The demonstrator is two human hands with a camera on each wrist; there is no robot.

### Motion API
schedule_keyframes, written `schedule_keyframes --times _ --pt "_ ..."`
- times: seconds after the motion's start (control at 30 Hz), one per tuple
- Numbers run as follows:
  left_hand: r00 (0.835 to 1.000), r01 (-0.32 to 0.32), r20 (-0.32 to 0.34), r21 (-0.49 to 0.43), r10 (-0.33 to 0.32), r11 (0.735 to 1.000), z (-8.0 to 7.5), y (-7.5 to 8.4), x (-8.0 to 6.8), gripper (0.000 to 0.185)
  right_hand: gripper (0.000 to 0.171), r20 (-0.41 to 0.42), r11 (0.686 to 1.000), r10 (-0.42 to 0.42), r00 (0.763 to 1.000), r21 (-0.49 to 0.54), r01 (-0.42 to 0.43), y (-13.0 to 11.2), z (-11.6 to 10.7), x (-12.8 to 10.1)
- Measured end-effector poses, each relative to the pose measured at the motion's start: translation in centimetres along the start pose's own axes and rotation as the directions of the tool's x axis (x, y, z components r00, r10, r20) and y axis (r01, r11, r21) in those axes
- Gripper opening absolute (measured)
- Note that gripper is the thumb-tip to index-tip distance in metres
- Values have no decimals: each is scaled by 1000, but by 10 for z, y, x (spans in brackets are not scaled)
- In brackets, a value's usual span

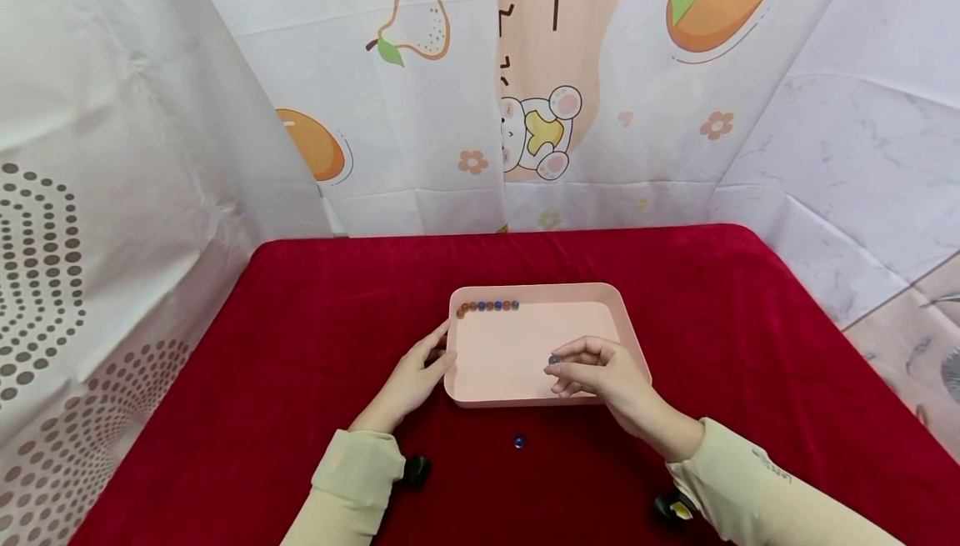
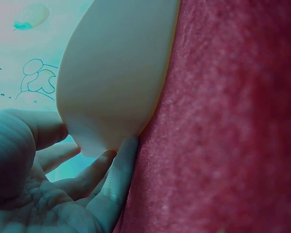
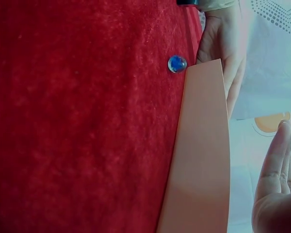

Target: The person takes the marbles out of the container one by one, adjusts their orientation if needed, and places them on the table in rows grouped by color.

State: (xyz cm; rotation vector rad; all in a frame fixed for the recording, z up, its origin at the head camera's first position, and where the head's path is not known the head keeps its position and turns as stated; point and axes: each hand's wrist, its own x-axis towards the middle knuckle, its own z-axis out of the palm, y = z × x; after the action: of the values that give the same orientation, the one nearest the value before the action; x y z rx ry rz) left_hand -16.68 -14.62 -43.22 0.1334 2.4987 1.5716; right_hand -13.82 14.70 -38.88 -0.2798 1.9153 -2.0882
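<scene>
A shallow pink tray [image 1: 540, 354] lies on the red cloth. Along its back left inside edge runs a row of several marbles [image 1: 490, 306], orange-brown and blue ones mixed. My left hand [image 1: 408, 379] holds the tray's left end; in the left wrist view its thumb is at the rim and the fingertips [image 2: 109, 154] lie against the outer wall. Over the right front part of the tray, my right hand [image 1: 611, 375] pinches a blue marble [image 1: 553, 359] between thumb and fingers. Another clear-and-blue marble [image 3: 177, 63] sits on the cloth before the tray's front wall.
Red velvety cloth [image 1: 337, 321] covers the table on all sides of the tray. Printed curtains [image 1: 420, 129] hang behind the table's far edge and along both sides. A dark strap device [image 1: 416, 471] is under the left wrist, another [image 1: 667, 508] under the right.
</scene>
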Motion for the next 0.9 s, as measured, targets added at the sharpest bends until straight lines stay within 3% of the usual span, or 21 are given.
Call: schedule_keyframes --times 0.17,0.53,0.9 --pt "1000 1 3 -1 -1 1000 -1 0 0 58 12 2 1000 3 1000 -13 -3 0 -1 -4" --pt "1000 10 0 18 -10 1000 0 0 -1 57 14 92 1000 -10 996 -23 13 6 -2 -16" --pt "1000 7 4 12 -7 1000 0 2 -2 57 26 159 997 40 986 -74 -29 24 0 -23"
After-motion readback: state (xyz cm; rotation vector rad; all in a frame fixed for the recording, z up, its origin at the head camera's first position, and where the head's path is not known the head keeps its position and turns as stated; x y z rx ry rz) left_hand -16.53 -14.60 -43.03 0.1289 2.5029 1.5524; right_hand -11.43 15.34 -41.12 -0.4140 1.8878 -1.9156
